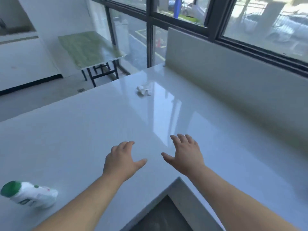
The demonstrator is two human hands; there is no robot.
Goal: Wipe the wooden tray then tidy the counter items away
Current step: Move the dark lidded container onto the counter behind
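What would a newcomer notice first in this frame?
Two bare hands, left hand and right hand, spread open and empty over the glossy white counter. Then a crumpled white tissue farther back near the centre, and a white bottle with a green cap at the near left. No wooden tray shows.

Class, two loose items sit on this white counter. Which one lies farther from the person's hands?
The crumpled white tissue, far up the counter toward the window. The green-capped white bottle sits near the front edge, beside the left forearm.
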